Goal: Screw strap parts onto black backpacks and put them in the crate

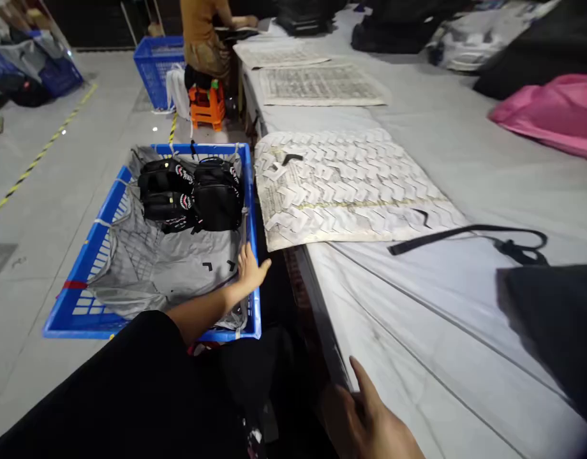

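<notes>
My left hand (249,271) reaches over the right rim of a blue plastic crate (83,271), fingers spread and holding nothing. Grey sheeting lines this crate, and several small black bags (219,201) with white print sit at its far end. Two small black bent strips (207,266) lie on the lining near my fingers. At the table's near edge is my right hand (377,424), its fingers apart and nothing visible in them. Ahead on the table lies a board (341,185) covered with rows of white angled pieces, plus a couple of black bent strips (422,217).
A black strap with a buckle (466,231) trails from a dark item (552,319) on the right of the white-covered table (418,331). Farther back are more boards (322,84), pink fabric (556,115), another blue crate (159,67) and a person (205,38) on an orange stool (207,107).
</notes>
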### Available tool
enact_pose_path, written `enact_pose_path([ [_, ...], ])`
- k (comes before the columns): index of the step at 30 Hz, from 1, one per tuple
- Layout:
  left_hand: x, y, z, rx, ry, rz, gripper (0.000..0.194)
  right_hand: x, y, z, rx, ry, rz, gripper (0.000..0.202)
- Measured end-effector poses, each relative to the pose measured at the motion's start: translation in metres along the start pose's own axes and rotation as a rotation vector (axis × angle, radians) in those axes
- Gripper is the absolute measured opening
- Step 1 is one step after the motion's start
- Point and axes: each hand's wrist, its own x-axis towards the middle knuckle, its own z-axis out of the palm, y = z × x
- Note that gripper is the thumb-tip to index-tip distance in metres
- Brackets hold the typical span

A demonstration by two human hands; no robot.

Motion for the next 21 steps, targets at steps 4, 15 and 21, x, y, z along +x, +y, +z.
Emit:
enact_pose_path([
  [4,-0.046,-0.053,0.046,0.053,-0.154,-0.278,0.125,0.031,-0.068,-0.02,-0.185,-0.019,-0.028,0.06],
  [15,-0.045,-0.102,0.053,0.068,-0.309,-0.29,0.086,-0.003,-0.045,-0.003,-0.228,-0.169,0.089,0.062],
  [21,-0.049,-0.101,0.051,0.138,-0.345,-0.31,0.052,-0.018,-0.032,0.005,-0.207,-0.075,0.027,0.055],
])
